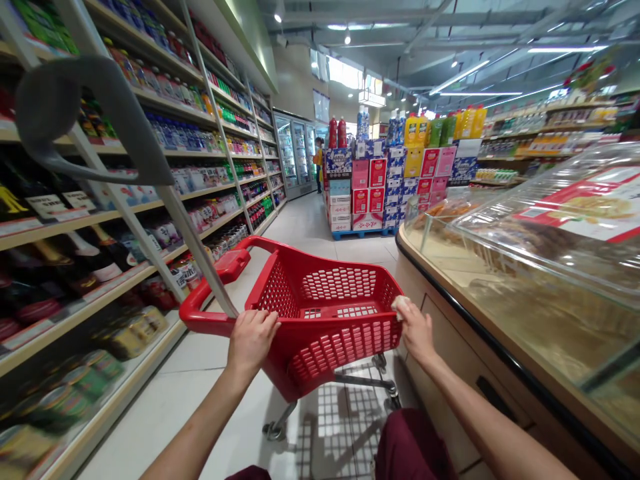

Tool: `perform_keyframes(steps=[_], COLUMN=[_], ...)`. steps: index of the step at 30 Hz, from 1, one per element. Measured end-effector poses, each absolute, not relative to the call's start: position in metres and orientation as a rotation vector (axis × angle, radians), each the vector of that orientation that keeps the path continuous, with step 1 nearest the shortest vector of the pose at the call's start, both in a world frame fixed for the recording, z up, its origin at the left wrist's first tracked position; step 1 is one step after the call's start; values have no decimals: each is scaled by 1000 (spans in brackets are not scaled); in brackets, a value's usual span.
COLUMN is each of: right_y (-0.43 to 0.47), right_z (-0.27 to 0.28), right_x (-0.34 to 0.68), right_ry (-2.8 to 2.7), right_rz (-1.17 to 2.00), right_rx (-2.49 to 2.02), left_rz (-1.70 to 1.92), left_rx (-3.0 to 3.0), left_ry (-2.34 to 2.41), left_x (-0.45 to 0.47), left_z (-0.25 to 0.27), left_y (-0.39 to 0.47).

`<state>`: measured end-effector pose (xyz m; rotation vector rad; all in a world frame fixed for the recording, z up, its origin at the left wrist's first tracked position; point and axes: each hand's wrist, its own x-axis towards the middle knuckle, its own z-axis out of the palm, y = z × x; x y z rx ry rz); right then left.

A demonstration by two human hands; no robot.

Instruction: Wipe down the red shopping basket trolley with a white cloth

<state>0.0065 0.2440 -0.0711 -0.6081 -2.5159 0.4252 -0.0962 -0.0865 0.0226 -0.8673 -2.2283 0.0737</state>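
A red plastic shopping cart (345, 343) with perforated sides stands sideways in front of me, its basket bare inside. My left hand (253, 340) is closed over the near rim, close to the handle end. At the opposite end, my right hand (416, 328) presses a crumpled whitish cloth (401, 306) against the corner of the rim. The cloth is mostly covered by the fingers, so its exact kind is unclear. A metal pole (200, 247) with a grey looped plastic top (110, 127) rises slanting from the handle end, left of my left hand.
Drink shelves (170, 153) line the left side. A glass-edged counter (453, 287) with packed food in a clear plastic box (565, 213) borders the right. Stacked drink cartons (367, 187) stand ahead on a blue pallet. A person in yellow (319, 160) is farther off near glass-door fridges (295, 153).
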Motion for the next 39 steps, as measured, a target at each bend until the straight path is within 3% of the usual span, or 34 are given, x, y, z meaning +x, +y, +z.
perform_keyframes(steps=[5, 10, 16, 22, 27, 30, 34, 39], right_y=[225, 249, 207, 221, 168, 190, 223, 113], right_z=[-67, -64, -59, -54, -45, -46, -47, -18], right_x=[-1, 2, -7, -8, -19, -15, -15, -47], right_ry=[-2605, -2579, -2595, -2573, -2581, -2621, -2629, -2532], right_rz=[352, 375, 332, 371, 353, 358, 430, 704], right_rx=[-116, -641, -97, -558, -19, -203, -551, -89], left_rz=[69, 48, 51, 28, -50, -199, -328, -180], left_rx=[-880, -866, -860, -845, -881, -987, -458, -501], left_ry=[-2225, -2219, -2266, -2276, -2308, -2205, -2196, -2379], left_x=[-96, -95, -93, -90, -86, -82, -84, -89], left_z=[23, 21, 23, 21, 23, 30, 40, 47], left_y=[-85, -83, -80, -72, -69, -91, -122, -125])
